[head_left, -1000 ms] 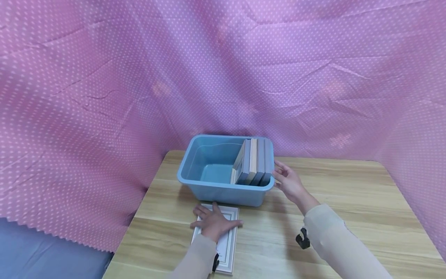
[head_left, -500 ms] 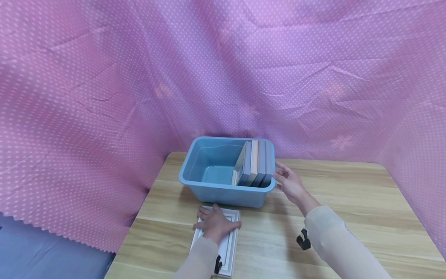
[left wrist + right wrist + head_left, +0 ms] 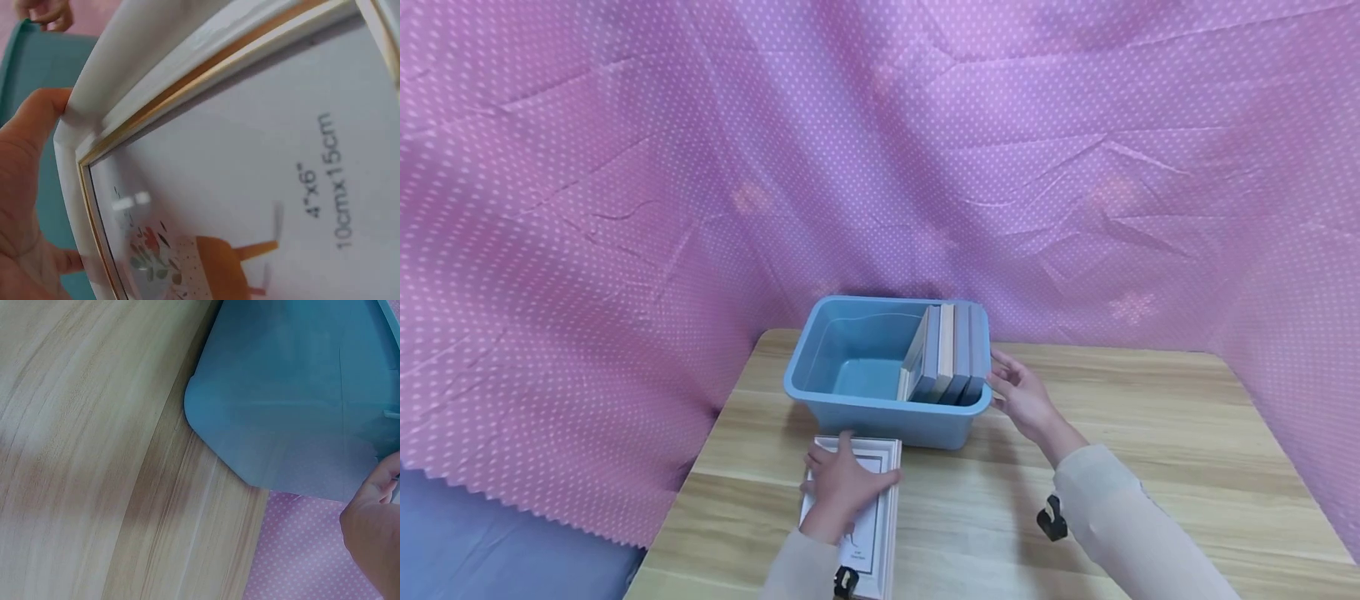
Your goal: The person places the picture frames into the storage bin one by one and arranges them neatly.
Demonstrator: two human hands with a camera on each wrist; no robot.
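My left hand (image 3: 844,485) spans the far end of a white picture frame (image 3: 886,533) and grips it by its edges. The left wrist view shows the picture frame (image 3: 112,69) tilted up close, with a gold inner line and an insert printed 4"x6"; the thumb (image 3: 37,115) is at its corner. Behind it stands a light-blue plastic bin (image 3: 880,421). At the bin's right end, my right hand (image 3: 1028,407) holds the rim, its fingers partly hidden. Several flat, frame-like pieces (image 3: 955,346) with grey-blue and cream edges stand upright inside, against the bin's right end.
The bin's left part shows its bare floor (image 3: 868,377). A wood-grain table (image 3: 1150,450) stretches to the right and front. Pink dotted cloth (image 3: 1037,167) hangs behind and at both sides. A black clip (image 3: 1052,518) sits at the right cuff.
My left hand has gone from lying spread on the picture frame to gripping it, and the frame has shifted left and tilted up. The right hand stays at the bin's rim.
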